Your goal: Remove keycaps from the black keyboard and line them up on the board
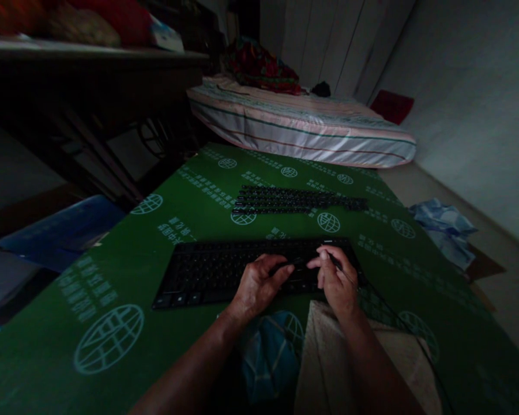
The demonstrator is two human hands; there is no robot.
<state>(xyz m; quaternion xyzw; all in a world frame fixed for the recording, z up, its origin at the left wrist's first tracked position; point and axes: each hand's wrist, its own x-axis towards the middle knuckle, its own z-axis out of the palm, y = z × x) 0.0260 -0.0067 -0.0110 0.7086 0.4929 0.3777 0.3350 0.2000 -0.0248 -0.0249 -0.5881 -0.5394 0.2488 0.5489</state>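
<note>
A black computer keyboard lies on the green tabletop, with both my hands over its right half. My left hand is closed, thumb and forefinger pinched near the keys around something dark that I cannot make out. Just to the right, my right hand has its fingers curled around a thin dark object, mostly hidden by the fingers. Beyond the keyboard, loose black keycaps lie set out in rows. A dark cable runs from the keyboard's right side towards me.
The green board carries white globe prints. Close to me lie a beige cloth and a blue checked cloth. A bed stands beyond the far edge, a dark table at left, and crumpled blue fabric at right.
</note>
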